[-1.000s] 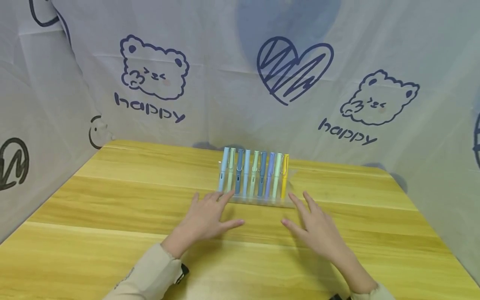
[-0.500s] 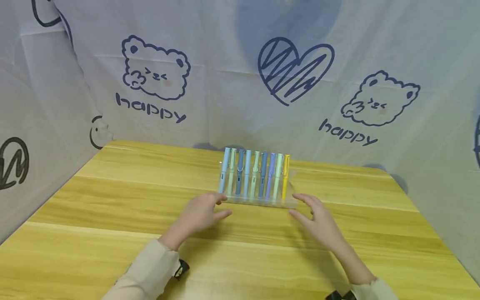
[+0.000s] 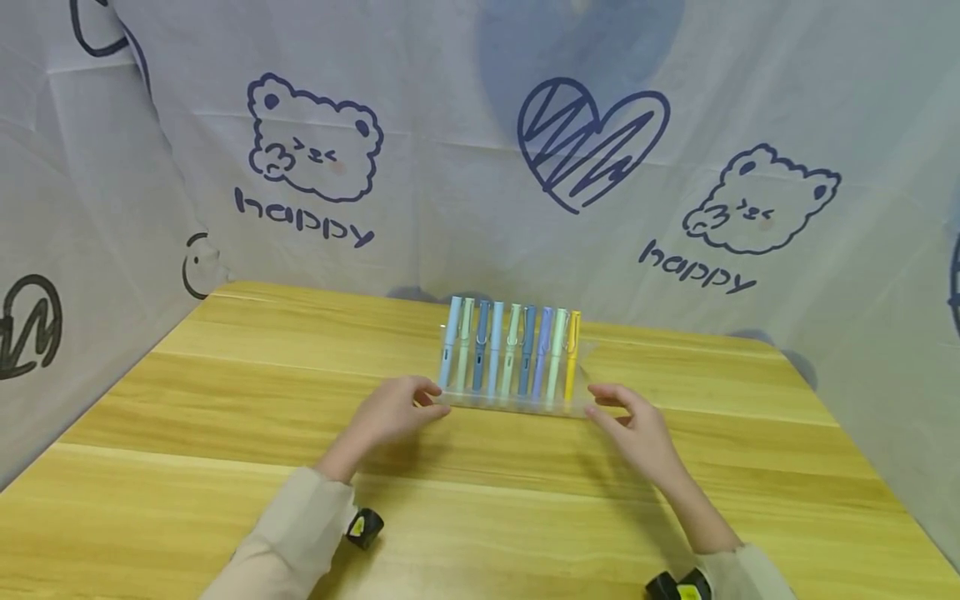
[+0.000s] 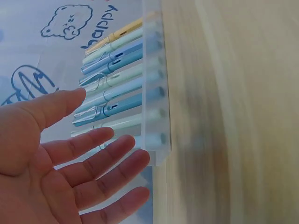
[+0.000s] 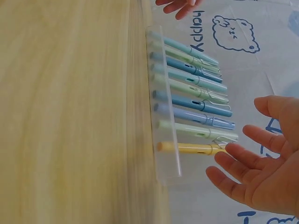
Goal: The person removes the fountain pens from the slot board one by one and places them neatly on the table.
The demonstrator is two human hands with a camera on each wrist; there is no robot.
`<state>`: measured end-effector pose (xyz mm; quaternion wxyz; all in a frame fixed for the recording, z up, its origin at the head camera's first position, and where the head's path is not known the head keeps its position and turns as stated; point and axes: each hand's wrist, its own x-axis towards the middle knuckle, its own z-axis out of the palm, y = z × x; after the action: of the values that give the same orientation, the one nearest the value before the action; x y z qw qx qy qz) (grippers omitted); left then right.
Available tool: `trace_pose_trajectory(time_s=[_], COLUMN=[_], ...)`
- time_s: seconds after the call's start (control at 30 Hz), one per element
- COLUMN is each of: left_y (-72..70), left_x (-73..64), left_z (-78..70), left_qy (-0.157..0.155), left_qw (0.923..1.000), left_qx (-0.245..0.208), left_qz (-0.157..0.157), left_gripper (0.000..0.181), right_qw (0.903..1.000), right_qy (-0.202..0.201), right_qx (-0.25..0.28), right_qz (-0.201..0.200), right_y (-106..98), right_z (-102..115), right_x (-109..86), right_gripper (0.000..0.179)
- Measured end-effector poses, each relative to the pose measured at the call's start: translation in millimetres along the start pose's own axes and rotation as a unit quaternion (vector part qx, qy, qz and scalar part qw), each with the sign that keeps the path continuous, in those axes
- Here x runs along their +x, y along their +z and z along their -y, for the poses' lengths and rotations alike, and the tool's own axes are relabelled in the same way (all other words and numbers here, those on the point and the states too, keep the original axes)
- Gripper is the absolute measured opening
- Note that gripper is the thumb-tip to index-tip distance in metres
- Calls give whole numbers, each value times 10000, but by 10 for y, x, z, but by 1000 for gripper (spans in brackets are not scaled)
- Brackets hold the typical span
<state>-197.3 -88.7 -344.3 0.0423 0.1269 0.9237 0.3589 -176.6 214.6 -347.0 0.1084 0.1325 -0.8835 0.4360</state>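
Note:
A clear pen stand [image 3: 517, 405] holds several pens in a slanted row, with a light blue pen [image 3: 450, 342] at the left end and a yellow pen [image 3: 572, 354] at the right. Near the stand's left end is my left hand [image 3: 393, 408], fingers slightly bent and nothing in its grasp. My right hand [image 3: 637, 429] sits by the opposite end, thumb and fingers apart. Both wrist views show spread, relaxed fingers: the left hand [image 4: 93, 172] beside the stand's end, the right hand [image 5: 266, 163] near the yellow pen [image 5: 194, 148]. Whether fingertips touch the stand cannot be told.
The stand rests on a wood-grain table [image 3: 480, 517] towards its back edge. Behind it hangs a pale cloth [image 3: 450, 167] printed with bears and a heart. A black wrist device [image 3: 365, 528] is on the left sleeve, another [image 3: 678, 586] on the right.
My left hand has drawn left from in front of the pens to the stand's left end. My right hand's fingers have come closer together by the right end. The pens and stand stay put.

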Motion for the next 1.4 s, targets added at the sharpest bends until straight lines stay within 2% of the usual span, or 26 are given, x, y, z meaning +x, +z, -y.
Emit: trace_pose_trajectory(time_s=[0.27,0.47,0.7,0.97,1.23,1.4], left_y=[-53,-79,-80,-49,-21,8], left_x=[58,111,167,233,260,285], left_z=[45,89,159,257,305,336], left_qy=[-311,-457,-631,-968,-1013,-1057], left_qw=[9981,9957,9904,9774,9643,9562], left_qx=[-511,-779,-1203,-1845,-2355,-2652], left_qz=[174,203,271,361,670,642], left_gripper=[41,42,39,35,37,37], right_qw=[9993,9990,9984,9970,9959,9940], right_qy=[56,-36,123,217,277,439], right_qx=[361,369,470,675,801,937], right_qz=[-116,-248,-303,-320,-316,-358], right_y=[15,20,42,59,60,78], right_z=[27,19,15,-43,-111,-109], right_x=[39,114,187,272,350,370], right_gripper=[28,23,23,27,25,25])
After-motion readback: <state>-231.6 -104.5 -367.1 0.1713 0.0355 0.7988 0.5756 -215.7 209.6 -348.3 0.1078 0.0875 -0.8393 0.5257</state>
